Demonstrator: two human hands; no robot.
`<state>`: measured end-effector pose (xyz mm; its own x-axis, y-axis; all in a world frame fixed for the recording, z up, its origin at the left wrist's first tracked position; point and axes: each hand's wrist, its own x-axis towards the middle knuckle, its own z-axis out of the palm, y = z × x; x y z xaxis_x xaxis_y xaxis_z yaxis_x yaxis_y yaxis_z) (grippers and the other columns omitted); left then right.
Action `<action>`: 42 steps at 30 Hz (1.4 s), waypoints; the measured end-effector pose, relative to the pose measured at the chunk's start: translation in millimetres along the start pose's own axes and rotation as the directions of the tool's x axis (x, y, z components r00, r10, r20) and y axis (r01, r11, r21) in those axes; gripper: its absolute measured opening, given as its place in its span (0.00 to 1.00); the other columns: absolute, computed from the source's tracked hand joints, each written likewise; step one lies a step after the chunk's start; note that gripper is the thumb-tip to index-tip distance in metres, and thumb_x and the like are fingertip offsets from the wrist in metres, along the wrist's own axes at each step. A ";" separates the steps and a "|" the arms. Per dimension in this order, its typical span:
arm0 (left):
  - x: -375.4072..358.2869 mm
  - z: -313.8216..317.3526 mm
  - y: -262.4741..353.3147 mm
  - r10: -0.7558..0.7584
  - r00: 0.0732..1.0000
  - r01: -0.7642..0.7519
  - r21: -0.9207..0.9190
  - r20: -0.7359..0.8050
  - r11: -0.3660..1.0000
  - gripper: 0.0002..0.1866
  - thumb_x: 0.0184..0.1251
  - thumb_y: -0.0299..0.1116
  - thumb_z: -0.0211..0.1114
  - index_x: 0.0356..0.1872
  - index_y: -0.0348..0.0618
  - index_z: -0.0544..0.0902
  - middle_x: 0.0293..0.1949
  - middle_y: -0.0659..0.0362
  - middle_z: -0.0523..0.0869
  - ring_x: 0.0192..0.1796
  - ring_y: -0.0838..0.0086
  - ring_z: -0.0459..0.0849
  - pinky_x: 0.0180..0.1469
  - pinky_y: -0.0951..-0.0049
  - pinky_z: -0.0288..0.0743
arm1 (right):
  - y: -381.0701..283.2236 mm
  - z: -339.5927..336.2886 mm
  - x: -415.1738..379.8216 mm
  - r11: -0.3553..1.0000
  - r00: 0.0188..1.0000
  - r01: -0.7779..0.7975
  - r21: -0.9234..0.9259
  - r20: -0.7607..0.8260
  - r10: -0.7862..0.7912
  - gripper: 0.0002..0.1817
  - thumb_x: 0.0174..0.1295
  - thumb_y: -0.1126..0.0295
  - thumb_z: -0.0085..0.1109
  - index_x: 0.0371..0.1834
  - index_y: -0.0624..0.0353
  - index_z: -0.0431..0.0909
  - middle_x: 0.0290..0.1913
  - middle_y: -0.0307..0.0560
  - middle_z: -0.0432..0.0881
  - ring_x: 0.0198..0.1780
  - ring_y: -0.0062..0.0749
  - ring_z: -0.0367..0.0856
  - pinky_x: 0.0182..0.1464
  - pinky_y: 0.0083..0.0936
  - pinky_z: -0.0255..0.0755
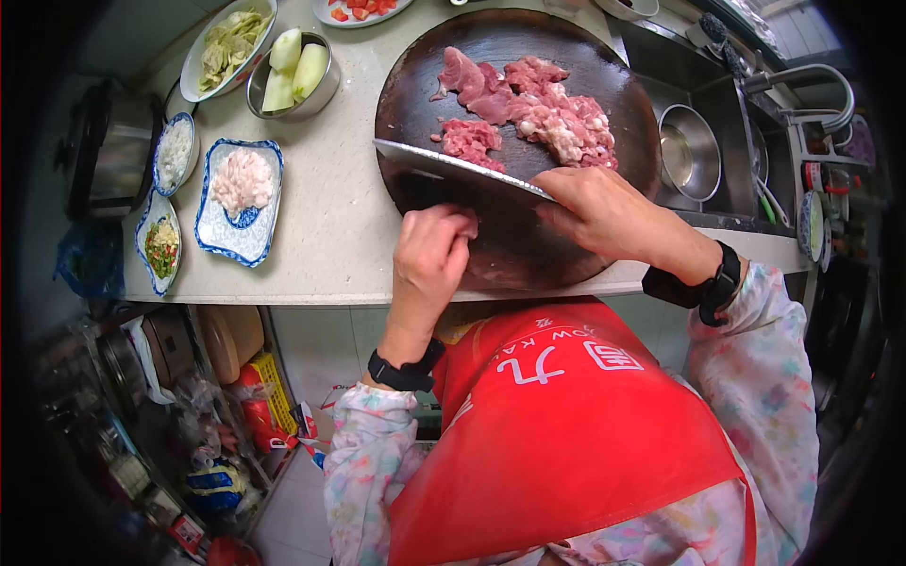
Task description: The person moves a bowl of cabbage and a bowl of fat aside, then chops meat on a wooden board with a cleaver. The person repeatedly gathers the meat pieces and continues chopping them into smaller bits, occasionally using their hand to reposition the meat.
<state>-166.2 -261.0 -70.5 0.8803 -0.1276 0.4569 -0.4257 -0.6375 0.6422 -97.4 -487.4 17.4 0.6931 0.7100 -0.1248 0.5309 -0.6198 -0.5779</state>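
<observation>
My right hand (pixel 604 209) is wrapped around the handle end of a cleaver (pixel 458 173). The blade reaches left over a round, dark wooden chopping board (pixel 528 259), its bright edge beside the meat. On the board's far half lie a chunk of raw meat (pixel 469 83), a larger heap of chopped meat (pixel 566 118) and a small pile of minced meat (pixel 472 141) next to the blade. My left hand (pixel 431 253) is curled closed at the board's near left rim, close to the blade's near face. Whatever its fingers may hold is hidden.
Left on the counter (pixel 330 217) stand a blue-rimmed dish (pixel 211 230) of pale chopped meat, a metal bowl (pixel 326 90) of peeled vegetables, a white bowl (pixel 193 71) of leaves and smaller dishes. Right of the board is a sink holding a metal basin (pixel 694 179).
</observation>
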 end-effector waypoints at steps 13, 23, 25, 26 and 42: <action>-13.8 38.1 11.8 -0.082 0.953 0.113 0.092 -0.290 0.989 0.15 0.49 0.21 0.71 0.40 0.44 0.87 0.37 0.53 0.85 0.40 0.54 0.84 0.43 0.60 0.78 | -36.4 20.0 -41.3 0.992 0.994 0.095 -0.085 -0.038 -0.099 0.21 0.53 0.77 0.57 0.51 0.70 0.68 0.39 0.56 0.76 0.34 0.47 0.83 0.31 0.36 0.77; -14.8 44.9 3.3 -0.057 0.958 0.050 -0.031 -0.281 0.998 0.16 0.44 0.27 0.78 0.37 0.40 0.85 0.40 0.53 0.86 0.41 0.54 0.84 0.45 0.59 0.78 | -56.6 12.6 -55.1 0.960 0.995 -0.008 -0.279 0.096 0.036 0.15 0.56 0.74 0.53 0.45 0.71 0.68 0.34 0.52 0.75 0.26 0.38 0.82 0.23 0.31 0.75; -19.6 45.4 0.3 -0.047 0.958 0.059 0.037 -0.282 0.998 0.14 0.46 0.26 0.76 0.36 0.39 0.85 0.43 0.51 0.86 0.42 0.54 0.84 0.46 0.59 0.79 | -55.6 19.7 -25.4 0.961 0.993 0.022 -0.275 0.115 0.010 0.14 0.56 0.74 0.53 0.44 0.70 0.68 0.34 0.53 0.75 0.27 0.40 0.83 0.24 0.32 0.75; -22.5 44.1 -0.3 -0.032 0.961 0.063 0.107 -0.274 0.992 0.12 0.48 0.25 0.74 0.36 0.38 0.84 0.45 0.49 0.85 0.43 0.53 0.84 0.46 0.58 0.79 | -54.4 24.1 -14.1 0.963 0.992 0.048 -0.263 0.127 -0.015 0.13 0.56 0.75 0.53 0.43 0.69 0.69 0.34 0.54 0.76 0.28 0.42 0.84 0.24 0.34 0.75; -8.9 37.5 4.6 -0.025 0.959 0.012 -0.048 -0.282 0.999 0.12 0.49 0.27 0.75 0.37 0.41 0.85 0.37 0.54 0.85 0.39 0.53 0.83 0.44 0.56 0.77 | -62.5 10.0 -50.6 0.970 0.990 -0.089 -0.225 0.090 0.111 0.18 0.54 0.75 0.56 0.48 0.69 0.69 0.35 0.54 0.77 0.28 0.50 0.82 0.27 0.39 0.75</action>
<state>-168.2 -291.2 -94.7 0.7959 0.1076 0.5958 -0.4250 -0.6016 0.6764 -170.5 -481.3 51.7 0.7011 0.6637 -0.2607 0.5635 -0.7397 -0.3678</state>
